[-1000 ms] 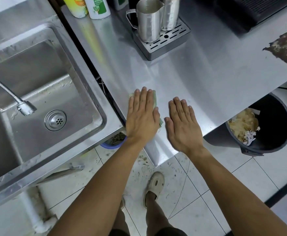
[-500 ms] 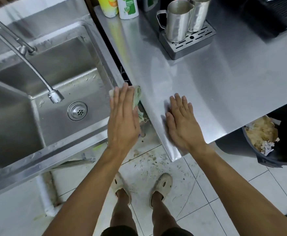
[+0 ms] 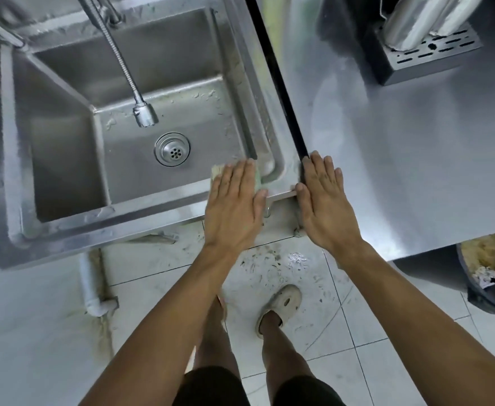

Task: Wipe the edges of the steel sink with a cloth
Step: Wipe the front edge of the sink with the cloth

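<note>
Steel fills most of the view: a deep steel sink [image 3: 73, 230] on the left, a steel bench [image 3: 416, 177] on the right, with a dark gap between them and pale floor tiles [image 3: 343, 323] below. Over the basin hangs a flexible tap hose [image 3: 123, 65], above the round drain [image 3: 172, 149].

At the near right corner of the sink, the left hand [image 3: 234, 206] lies flat, fingers extended, pressing a pale green cloth [image 3: 258, 178] onto the front rim; only the cloth's edges show past the fingers. So its grip is a flat press, not a closed hold. The right hand [image 3: 325, 200] is also flat and empty, resting on the corner of the bench just beside the sink.

Judging by position, wiping of the sink edges is only just starting. White specks and residue show along the front rim to the left, the right-hand rim and the far wall, so nearly the whole perimeter seems left to do.
</note>
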The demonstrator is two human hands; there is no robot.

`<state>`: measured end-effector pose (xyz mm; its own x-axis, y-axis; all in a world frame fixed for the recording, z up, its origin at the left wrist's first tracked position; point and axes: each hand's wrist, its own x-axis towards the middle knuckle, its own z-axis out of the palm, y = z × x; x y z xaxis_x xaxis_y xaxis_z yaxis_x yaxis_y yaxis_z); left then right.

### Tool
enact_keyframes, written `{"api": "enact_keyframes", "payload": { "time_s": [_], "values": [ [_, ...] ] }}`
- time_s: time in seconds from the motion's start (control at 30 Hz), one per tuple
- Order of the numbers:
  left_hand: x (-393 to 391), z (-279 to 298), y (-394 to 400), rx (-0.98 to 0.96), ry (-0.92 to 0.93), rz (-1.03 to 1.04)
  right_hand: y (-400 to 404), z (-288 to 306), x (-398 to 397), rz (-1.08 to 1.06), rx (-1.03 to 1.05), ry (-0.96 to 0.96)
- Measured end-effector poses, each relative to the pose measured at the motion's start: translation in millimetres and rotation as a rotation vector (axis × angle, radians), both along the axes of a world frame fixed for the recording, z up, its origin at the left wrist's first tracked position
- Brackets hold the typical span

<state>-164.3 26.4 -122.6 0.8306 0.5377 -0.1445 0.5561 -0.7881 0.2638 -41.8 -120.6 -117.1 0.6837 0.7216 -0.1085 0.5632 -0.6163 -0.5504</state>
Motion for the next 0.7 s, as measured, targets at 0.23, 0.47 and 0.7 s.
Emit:
{"api": "enact_keyframes", "payload": {
  "time_s": [0.23, 0.47, 0.7],
  "values": [
    [-25, 1, 18, 0.005, 0.012, 0.164, 7, 2, -15, 0.090, 0.014, -0.050],
    [50, 1, -24, -0.037, -0.053, 0.089, -10, 2, -14, -0.060, 0.015, 0.006],
    [-66, -6, 45, 0.067, -0.013, -0.030, 33, -4, -34, 0.172, 0.008, -0.090]
  ]
}}
